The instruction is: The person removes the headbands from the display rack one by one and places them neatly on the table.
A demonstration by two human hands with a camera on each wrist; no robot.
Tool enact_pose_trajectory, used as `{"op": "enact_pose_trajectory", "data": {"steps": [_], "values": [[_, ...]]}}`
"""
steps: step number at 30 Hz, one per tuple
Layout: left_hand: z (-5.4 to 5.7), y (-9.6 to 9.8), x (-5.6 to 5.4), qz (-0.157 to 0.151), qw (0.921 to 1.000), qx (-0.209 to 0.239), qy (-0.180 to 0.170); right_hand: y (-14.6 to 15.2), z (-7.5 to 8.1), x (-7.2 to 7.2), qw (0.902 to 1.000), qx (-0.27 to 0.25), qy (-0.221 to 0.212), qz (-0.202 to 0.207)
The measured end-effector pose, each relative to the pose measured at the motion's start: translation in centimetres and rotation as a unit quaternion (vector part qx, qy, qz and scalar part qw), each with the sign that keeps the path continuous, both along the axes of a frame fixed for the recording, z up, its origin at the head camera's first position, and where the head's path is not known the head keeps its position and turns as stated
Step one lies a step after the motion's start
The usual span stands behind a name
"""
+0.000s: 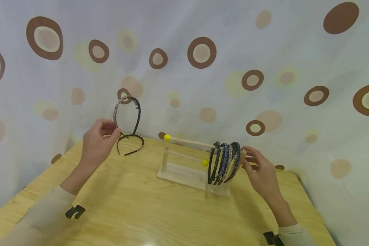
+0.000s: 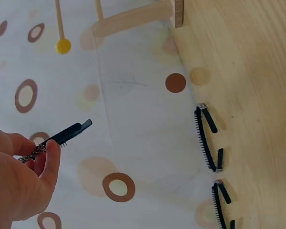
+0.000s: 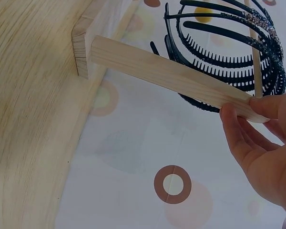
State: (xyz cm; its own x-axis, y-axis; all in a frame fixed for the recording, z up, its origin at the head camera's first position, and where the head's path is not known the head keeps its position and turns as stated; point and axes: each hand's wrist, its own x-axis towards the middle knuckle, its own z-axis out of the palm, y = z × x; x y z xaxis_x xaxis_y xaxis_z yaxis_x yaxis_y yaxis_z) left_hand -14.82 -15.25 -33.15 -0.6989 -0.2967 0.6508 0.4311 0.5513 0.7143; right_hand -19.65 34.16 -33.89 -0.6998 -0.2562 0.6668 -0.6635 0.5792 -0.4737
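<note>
My left hand pinches one end of a headband with silvery glitter and comb teeth, holding it upright above the table's left part. In the left wrist view, the same headband points away from the fingers. My right hand grips the top of the upright post of a wooden rack, thumb and fingers on opposite sides. Several dark, glittery headbands hang close together on the rack's upper rod, near that post.
Below the held headband, another thin headband lies on the wooden table; the left wrist view shows a second headband beside it. Yellow balls cap the rack's rods. A patterned curtain hangs behind the table.
</note>
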Motion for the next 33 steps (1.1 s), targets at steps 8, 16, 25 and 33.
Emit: {"op": "enact_pose_trajectory", "data": {"steps": [8,16,25,33], "values": [[-1.5,-5.3,2.0,-0.003,0.9907,-0.038,-0.131,0.0,0.3,-0.2,0.9998,0.005,0.018,-0.001],[-3.7,-9.3,3.2,0.010,0.9771,-0.082,-0.196,0.1,0.1,0.2,0.9998,0.013,0.003,-0.018],[-5.2,-12.7,2.5,-0.030,0.9574,-0.089,-0.273,0.2,-0.1,0.1,0.9997,0.013,0.019,-0.011],[-7.1,-15.3,2.0,-0.050,0.9412,-0.086,-0.323,0.0,-0.3,-0.1,0.9997,0.016,0.007,-0.014]]}}
